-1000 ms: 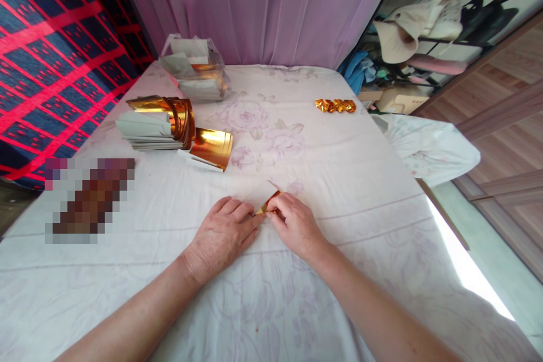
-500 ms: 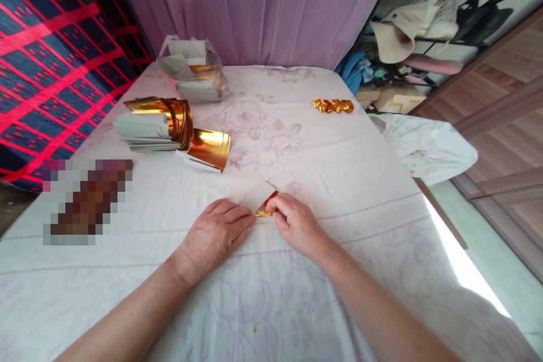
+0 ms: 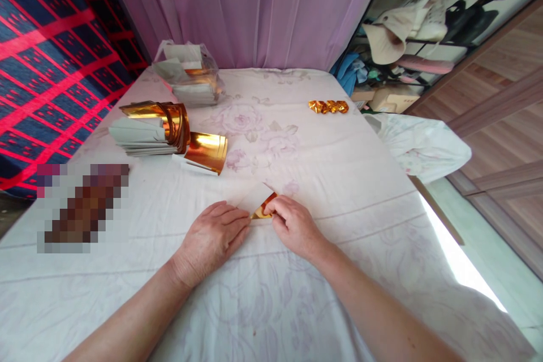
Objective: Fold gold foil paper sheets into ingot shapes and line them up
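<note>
A sheet of gold foil paper [image 3: 255, 198] with a pale back lies on the tablecloth between my hands, its near right corner folded over to show gold. My left hand [image 3: 217, 236] rests flat on the sheet's left side, fingers stretched out and together. At the folded gold edge, my right hand [image 3: 294, 225] has its fingers curled and pinched on the paper; the fingertips are partly hidden. Farther left lies a banded stack of the same foil paper [image 3: 146, 134], with a few loose gold sheets [image 3: 206, 150] against its right side.
At the table's far left stands a clear plastic bag [image 3: 186, 74] holding more paper. A row of folded gold foil pieces [image 3: 328, 107] sits far right. A blurred-out object [image 3: 85, 206] lies at left. The flowered tablecloth [image 3: 263, 277] covers the table; shelves [image 3: 407, 39] stand beyond its right edge.
The whole view has shifted slightly. My right hand has moved a little along the folded edge, and more gold shows beside its fingers. My left hand stays on the paper.
</note>
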The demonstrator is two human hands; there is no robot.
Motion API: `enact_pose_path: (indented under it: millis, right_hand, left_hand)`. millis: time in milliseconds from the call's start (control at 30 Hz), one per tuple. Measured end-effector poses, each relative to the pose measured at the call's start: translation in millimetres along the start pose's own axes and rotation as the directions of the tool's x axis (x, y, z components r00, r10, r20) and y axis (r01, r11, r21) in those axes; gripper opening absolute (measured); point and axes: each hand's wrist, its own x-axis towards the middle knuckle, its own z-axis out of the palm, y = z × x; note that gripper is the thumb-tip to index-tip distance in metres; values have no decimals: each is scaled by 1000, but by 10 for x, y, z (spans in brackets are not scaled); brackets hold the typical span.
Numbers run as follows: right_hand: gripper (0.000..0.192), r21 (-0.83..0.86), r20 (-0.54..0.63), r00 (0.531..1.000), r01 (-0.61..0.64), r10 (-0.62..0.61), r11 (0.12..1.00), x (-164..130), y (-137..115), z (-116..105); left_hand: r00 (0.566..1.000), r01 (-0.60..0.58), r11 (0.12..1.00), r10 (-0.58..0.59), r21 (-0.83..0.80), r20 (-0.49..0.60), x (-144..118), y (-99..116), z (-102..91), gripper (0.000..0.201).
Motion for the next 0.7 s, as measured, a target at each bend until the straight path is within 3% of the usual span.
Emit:
enact_pose_path:
  millis: [200, 333, 433, 567, 633, 700]
  right_hand:
    - [24, 197, -71, 992, -86, 102, 977, 1, 47, -27]
    - [12, 437, -32, 960, -238, 279, 868, 10, 111, -50]
    - [7, 507, -22, 949, -260, 313, 822, 13, 133, -76]
    - [9, 388, -180, 957, -145, 229, 910, 12, 144, -139]
    - [14, 231, -274, 954, -61, 125, 971, 12, 161, -173]
    - [18, 63, -293, 955, -27, 44, 998, 13, 184, -196]
  left_hand:
    - [999, 20, 1000, -19, 15, -39, -20, -29, 9, 24]
    - [999, 41, 998, -40, 40, -23, -29, 2, -6, 25]
    - [999, 39, 998, -39, 47, -13, -17, 101, -4, 25]
    - [999, -41, 999, 41, 34, 5, -9, 241, 58, 26]
    - [999, -39, 998, 38, 44, 32, -11, 274, 93, 28]
    - [998, -26, 998, 22, 62, 56, -12, 280, 113, 31]
